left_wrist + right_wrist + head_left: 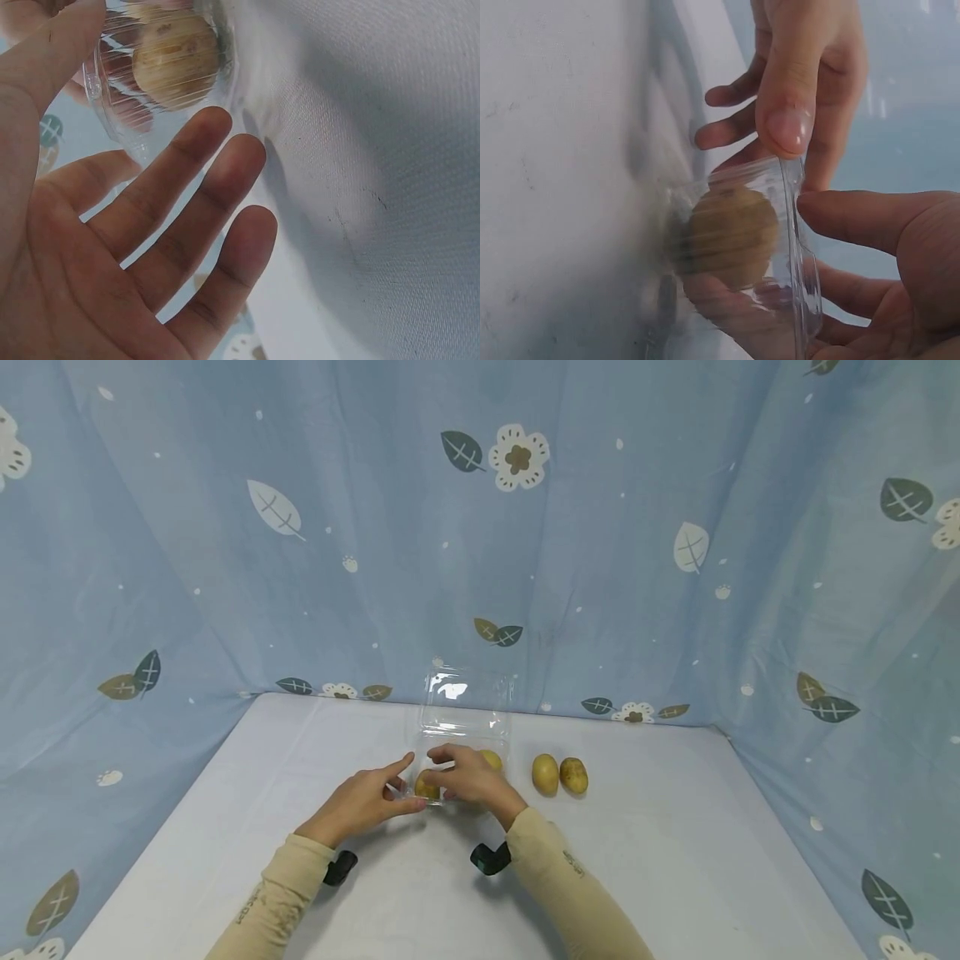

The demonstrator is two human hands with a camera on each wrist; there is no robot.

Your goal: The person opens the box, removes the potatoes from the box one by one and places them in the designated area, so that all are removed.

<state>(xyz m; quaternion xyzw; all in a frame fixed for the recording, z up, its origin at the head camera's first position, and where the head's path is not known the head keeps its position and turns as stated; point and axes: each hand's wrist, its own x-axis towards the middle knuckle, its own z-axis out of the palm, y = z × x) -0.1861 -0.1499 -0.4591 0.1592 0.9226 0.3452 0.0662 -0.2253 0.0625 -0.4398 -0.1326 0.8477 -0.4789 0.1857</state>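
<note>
A clear plastic clamshell box [498, 742] stands on the table, its lid [465, 702] raised at the back. My left hand [366, 797] is at the box's front left corner, thumb at the rim and the other fingers spread and fairly straight. My right hand [472, 777] reaches over the front right of the box, with fingers inside beside a potato [735, 236]. In the right wrist view its thumb is up at the rim, apart from those fingers. The potato [176, 60] also shows through the ribbed plastic wall in the left wrist view. Another yellow potato [491, 760] lies inside, farther right.
Right of the box, two potatoes lie side by side on the white cloth: a smooth one [545, 774] and a browner one [573, 775]. Black wrist devices [491, 858] show beneath the forearms. A blue patterned curtain [480, 543] encloses the table's back and sides.
</note>
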